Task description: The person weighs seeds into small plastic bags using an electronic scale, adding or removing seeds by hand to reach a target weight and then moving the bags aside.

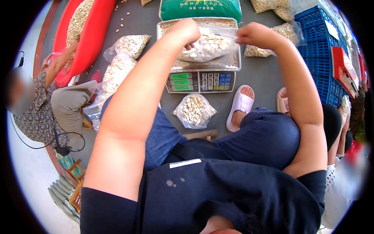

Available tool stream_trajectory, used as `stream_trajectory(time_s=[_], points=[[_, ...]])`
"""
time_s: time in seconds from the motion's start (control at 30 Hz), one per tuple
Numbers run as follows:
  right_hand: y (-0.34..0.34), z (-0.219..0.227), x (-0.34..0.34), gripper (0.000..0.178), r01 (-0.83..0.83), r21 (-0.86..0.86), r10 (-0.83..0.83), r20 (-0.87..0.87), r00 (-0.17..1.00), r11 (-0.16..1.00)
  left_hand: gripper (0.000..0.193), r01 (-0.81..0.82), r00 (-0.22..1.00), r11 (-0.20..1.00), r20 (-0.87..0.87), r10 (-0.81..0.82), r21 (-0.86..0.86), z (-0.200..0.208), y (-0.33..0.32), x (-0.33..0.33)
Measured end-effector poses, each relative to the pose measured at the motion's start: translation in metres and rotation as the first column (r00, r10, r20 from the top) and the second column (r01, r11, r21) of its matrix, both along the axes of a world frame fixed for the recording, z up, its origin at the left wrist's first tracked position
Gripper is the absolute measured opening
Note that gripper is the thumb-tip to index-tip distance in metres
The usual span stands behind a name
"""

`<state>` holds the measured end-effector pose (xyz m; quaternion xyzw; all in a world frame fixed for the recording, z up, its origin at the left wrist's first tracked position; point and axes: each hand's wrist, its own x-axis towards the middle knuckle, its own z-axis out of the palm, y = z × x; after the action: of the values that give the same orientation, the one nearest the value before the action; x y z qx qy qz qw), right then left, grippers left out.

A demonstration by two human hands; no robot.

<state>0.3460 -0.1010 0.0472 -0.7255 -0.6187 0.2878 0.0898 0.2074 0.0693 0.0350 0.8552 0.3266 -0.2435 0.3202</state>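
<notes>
A clear plastic bag (208, 48) of pale, flat, bean-like pieces lies on the metal pan (233, 64) of a digital scale. At the bag's left end, my left hand (186, 33) is closed, its curled fingertips on the plastic. My right hand (259, 36) pinches the plastic at the opposite end, pulling it fairly taut. Green displays (182, 82) and a keypad (215, 81) face me on the scale's front. Between my feet and the scale sits another filled clear bag (193, 110).
More filled bags (120, 70) lie left of the scale, others (286, 33) to its right. A green sack (200, 9) is behind it. Blue crates (319, 54) stand at right. At left, a co-worker's hand (72, 46) reaches into a red tub (97, 35).
</notes>
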Motion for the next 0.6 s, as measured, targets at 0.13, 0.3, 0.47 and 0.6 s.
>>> stream_trajectory(time_s=[0.13,0.3,0.47,0.6], points=[[-0.058,0.044,0.033,0.020,0.175,-0.091,-0.176,-0.002,0.984,0.980,0.031,-0.042,0.987,0.931,0.129,0.095,-0.362,0.047,-0.017,-0.004],[-0.140,0.066,0.061,0.017,0.482,-0.061,-0.476,0.086,0.875,0.874,0.031,0.157,0.952,0.755,0.301,0.056,-0.637,0.028,-0.090,0.046],[-0.162,0.006,0.087,0.009,0.507,-0.183,-0.459,0.251,0.852,0.842,0.020,0.048,0.833,0.826,0.479,0.277,-0.561,-0.112,-0.157,0.096],[-0.192,-0.073,0.080,0.007,0.626,-0.410,-0.583,0.241,0.776,0.663,0.018,-0.007,0.882,0.935,0.438,0.172,-0.354,-0.139,-0.190,0.069]])
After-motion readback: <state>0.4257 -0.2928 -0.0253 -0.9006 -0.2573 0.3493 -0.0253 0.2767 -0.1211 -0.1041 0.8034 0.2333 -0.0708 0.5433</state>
